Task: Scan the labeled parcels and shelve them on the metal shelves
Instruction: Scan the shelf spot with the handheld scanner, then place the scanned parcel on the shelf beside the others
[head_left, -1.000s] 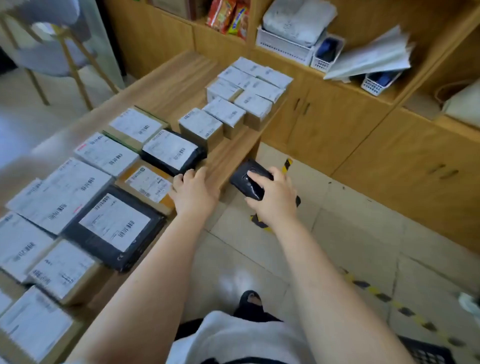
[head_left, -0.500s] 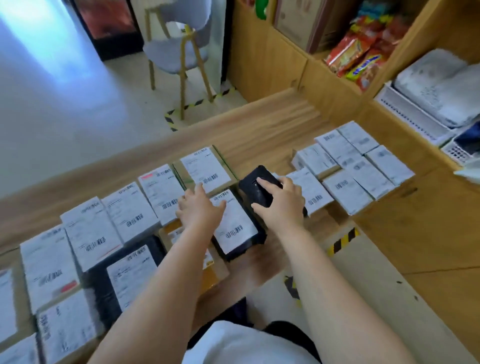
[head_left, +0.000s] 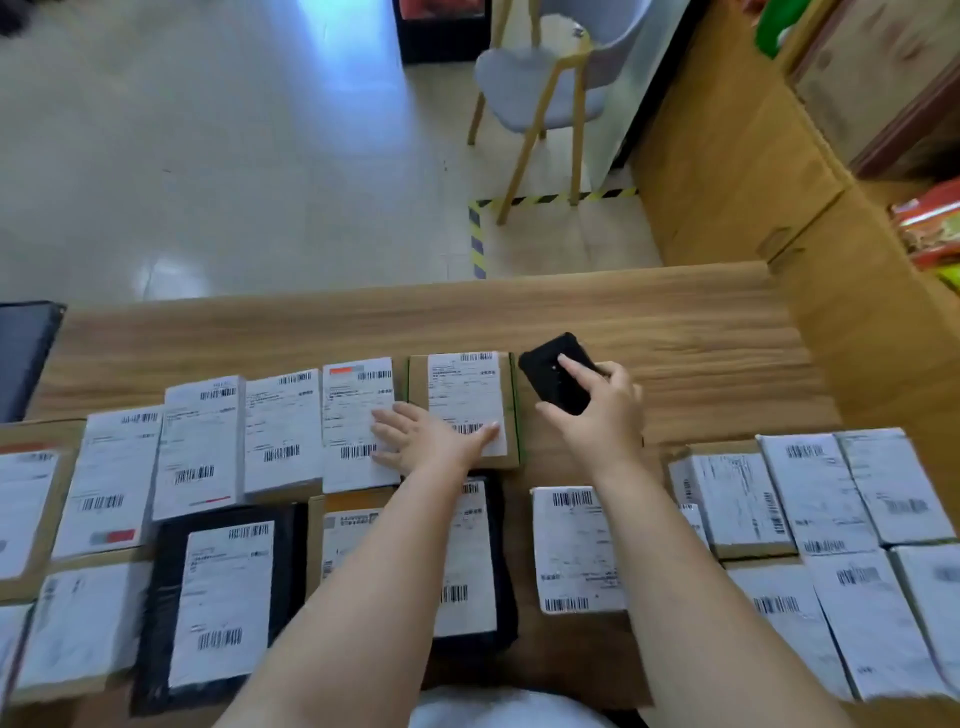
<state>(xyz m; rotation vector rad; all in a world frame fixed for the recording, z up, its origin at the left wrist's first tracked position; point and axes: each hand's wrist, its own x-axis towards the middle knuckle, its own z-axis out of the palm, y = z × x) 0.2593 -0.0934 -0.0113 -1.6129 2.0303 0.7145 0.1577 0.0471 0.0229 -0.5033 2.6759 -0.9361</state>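
Observation:
Several labeled parcels lie in rows on a wooden table (head_left: 675, 332). My left hand (head_left: 431, 439) rests flat, fingers spread, on the near edge of a brown cardboard parcel (head_left: 464, 405) with a white barcode label and on the white parcel (head_left: 358, 415) beside it. My right hand (head_left: 597, 410) grips a black handheld scanner (head_left: 558, 371) just right of the brown parcel, index finger laid on its back. A black bag parcel (head_left: 223, 597) lies near left, and my left forearm partly hides another one. No metal shelves are in view.
White-labeled boxes (head_left: 831, 519) crowd the table's right side. A grey chair (head_left: 540, 88) with wooden legs stands beyond the table by yellow-black floor tape (head_left: 478, 239). Wooden cabinets (head_left: 727, 171) with snack packs line the right. A dark object (head_left: 23, 353) sits at the far left.
The view swung left and downward to face the table squarely. Both hands moved from the black bag parcel to the brown parcel in the back row, scanner still in my right hand.

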